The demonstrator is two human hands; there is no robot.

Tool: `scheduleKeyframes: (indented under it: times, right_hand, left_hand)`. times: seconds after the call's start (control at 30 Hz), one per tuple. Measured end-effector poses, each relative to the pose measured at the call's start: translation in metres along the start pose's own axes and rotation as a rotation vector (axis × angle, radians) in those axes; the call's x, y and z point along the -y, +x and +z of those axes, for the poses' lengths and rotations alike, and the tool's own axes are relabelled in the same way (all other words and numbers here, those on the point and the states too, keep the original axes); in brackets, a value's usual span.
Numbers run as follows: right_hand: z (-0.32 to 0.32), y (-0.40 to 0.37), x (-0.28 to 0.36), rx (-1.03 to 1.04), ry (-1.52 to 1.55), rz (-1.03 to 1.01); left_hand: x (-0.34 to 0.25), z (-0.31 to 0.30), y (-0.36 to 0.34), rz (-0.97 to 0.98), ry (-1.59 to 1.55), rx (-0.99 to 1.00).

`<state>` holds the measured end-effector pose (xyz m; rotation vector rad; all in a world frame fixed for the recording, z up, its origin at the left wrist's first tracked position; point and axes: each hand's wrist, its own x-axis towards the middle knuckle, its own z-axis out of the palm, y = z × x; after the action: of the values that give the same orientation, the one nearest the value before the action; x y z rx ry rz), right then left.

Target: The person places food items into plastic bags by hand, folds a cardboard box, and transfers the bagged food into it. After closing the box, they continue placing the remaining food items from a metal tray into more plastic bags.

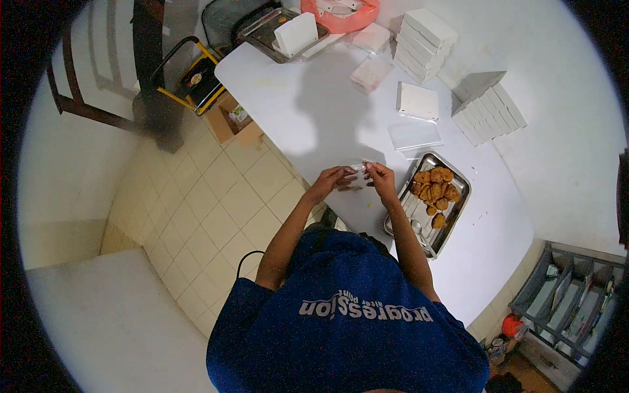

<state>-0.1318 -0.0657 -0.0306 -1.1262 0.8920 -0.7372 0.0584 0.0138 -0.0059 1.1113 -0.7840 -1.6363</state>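
A small clear plastic bag (358,169) is stretched between my two hands above the table's near edge. My left hand (327,183) pinches its left side, and my right hand (381,178) pinches the right side near the top. To the right of my right hand lies a metal tray (466,196) with several browned, fried-looking food pieces (435,188) in it. A shiny metal utensil, perhaps tongs or a spoon (418,229), rests at the tray's near end. Beyond the tray is a flat stack of clear plastic sheets or bags (415,136).
On the white table (282,98) are a closed white box (417,101), stacked white boxes (424,46) and a leaning row of them (490,111). A dark tray (262,33) and red plastic bag (344,19) stand at the back. A grey rack (570,295) is at right.
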Motion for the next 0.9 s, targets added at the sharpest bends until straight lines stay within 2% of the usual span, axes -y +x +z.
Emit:
scheduleKeyframes:
  times: [0.03, 0.1, 0.27, 0.33, 0.47, 0.53, 0.73, 0.8, 0.9]
  right_hand:
    - [0.0, 0.001, -0.002, -0.007, -0.007, 0.014]
    - [0.002, 0.001, -0.004, -0.017, -0.011, 0.012]
    - [0.004, 0.007, -0.01, -0.053, -0.04, -0.044]
    - [0.007, 0.009, -0.007, 0.018, 0.072, -0.223]
    - [-0.003, 0.012, -0.01, 0.172, -0.073, -0.257]
    - [-0.007, 0.013, -0.008, 0.218, 0.077, -0.028]
    - [-0.004, 0.015, -0.006, 0.112, 0.132, -0.003]
    - [-0.003, 0.015, -0.006, 0.065, 0.108, -0.01]
    - [-0.004, 0.016, -0.008, 0.006, 0.101, -0.025]
  left_hand:
    - [0.0, 0.001, 0.0, 0.0, 0.0, 0.0]
    - [0.001, 0.0, -0.001, 0.104, 0.215, -0.109]
    - [0.007, -0.009, 0.012, 0.161, 0.233, -0.18]
    - [0.001, -0.009, 0.014, 0.157, 0.217, -0.195]
    - [0.0, -0.013, 0.017, 0.112, 0.15, -0.171]
    - [0.005, -0.016, 0.019, 0.111, 0.153, -0.16]
    - [0.008, -0.02, 0.021, 0.132, 0.054, -0.157]
    - [0.004, -0.018, 0.019, 0.227, 0.255, -0.15]
    - [-0.001, -0.017, 0.015, 0.175, 0.295, -0.15]
